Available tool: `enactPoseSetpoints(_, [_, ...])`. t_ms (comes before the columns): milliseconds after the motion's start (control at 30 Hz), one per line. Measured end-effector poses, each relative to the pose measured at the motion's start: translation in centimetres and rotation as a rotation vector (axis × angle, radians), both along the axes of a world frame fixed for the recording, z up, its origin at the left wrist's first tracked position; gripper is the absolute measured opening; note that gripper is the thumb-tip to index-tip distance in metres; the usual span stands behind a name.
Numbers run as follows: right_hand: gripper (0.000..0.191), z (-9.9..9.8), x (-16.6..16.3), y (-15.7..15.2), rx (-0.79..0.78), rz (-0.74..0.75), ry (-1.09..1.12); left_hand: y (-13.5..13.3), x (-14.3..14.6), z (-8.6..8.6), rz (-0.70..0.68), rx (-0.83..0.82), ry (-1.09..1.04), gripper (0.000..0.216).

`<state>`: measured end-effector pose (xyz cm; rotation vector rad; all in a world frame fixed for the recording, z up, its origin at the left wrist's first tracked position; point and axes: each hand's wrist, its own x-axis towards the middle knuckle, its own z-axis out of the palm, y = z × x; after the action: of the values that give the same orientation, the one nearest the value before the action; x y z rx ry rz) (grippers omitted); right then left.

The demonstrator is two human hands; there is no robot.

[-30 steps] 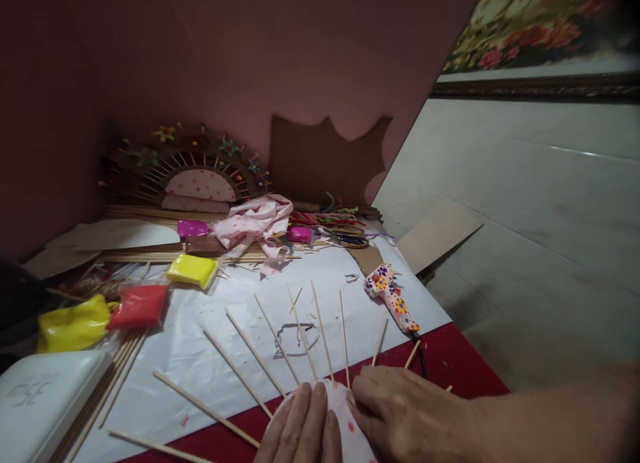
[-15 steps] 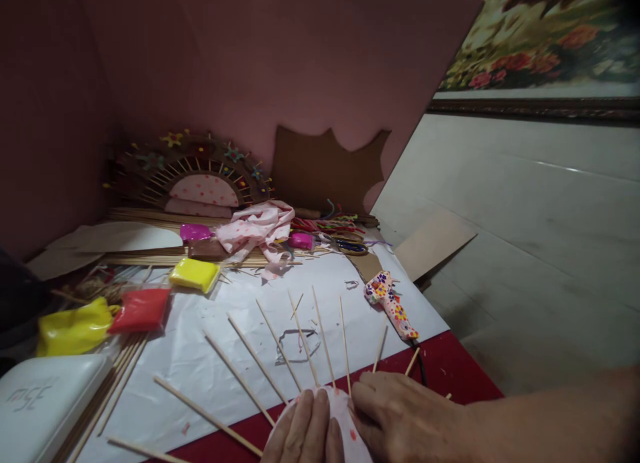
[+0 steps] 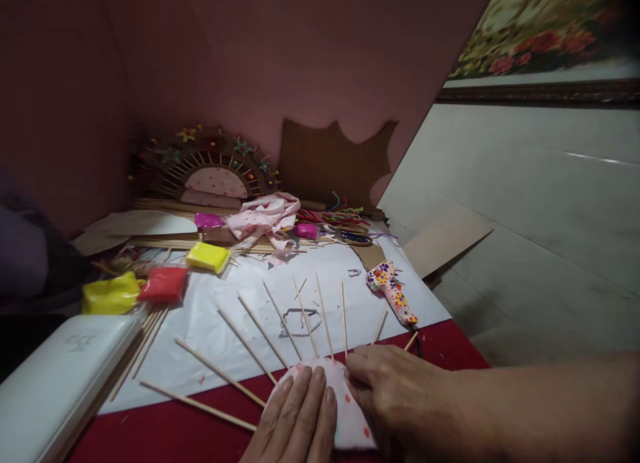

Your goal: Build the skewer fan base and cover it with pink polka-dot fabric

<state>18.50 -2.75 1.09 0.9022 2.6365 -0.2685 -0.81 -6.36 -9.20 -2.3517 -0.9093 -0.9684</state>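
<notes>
A half-round piece covered in pale pink fabric with red dots [image 3: 353,416] lies at the front of the table. Thin wooden sticks [image 3: 247,346] fan out from under its curved edge. My left hand [image 3: 300,416] rests flat on the fabric, fingers stretched out. At the piece's right edge my right hand [image 3: 385,389] is closed, thumb and curled fingers pinching the rim; its fingertips are partly hidden. A flower-patterned glue gun [image 3: 393,293] lies beyond the right hand.
A decorated stick fan [image 3: 217,183] and a brown cardboard cutout [image 3: 333,163] lean on the back wall. Crumpled pink cloth [image 3: 267,216], scissors [image 3: 356,238], yellow clay [image 3: 207,257] and red clay [image 3: 163,285] packets lie behind. A white case [image 3: 70,376] sits at left.
The view has shifted, so things on the left appear further right and more of the fabric piece shows. My left hand stays flat on it and my right hand stays at its right edge.
</notes>
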Motion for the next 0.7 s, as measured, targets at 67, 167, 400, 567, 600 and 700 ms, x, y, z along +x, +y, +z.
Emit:
enactPoseSetpoints(67, [0.029,0.3,-0.1,0.0,0.008,0.042,0.009,-0.5,-0.4,0.6,-0.015,0.022,0.087,0.031])
enactPoseSetpoints(167, [0.025,0.7,-0.5,0.1,0.031,0.097,0.021,-1.1,-0.6,1.4,0.019,-0.014,0.081,0.031])
enactPoseSetpoints(400, [0.03,0.8,-2.3,0.4,0.132,0.22,0.146,-1.7,0.0,1.6,0.042,-0.052,0.002,0.029])
enactPoseSetpoints(567, [0.046,-0.7,-3.2,0.5,0.107,0.221,0.178,-1.7,-0.1,1.8,0.038,-0.073,0.008,0.031])
enactPoseSetpoints(600, [0.047,-1.0,-3.3,0.6,0.1,0.226,0.174,-1.7,-0.2,1.9,0.035,-0.077,0.011,0.031])
enactPoseSetpoints(700, [0.047,-1.4,-3.5,0.8,0.077,0.227,0.162,-1.6,-0.6,2.1,0.006,-0.095,-0.001,0.031])
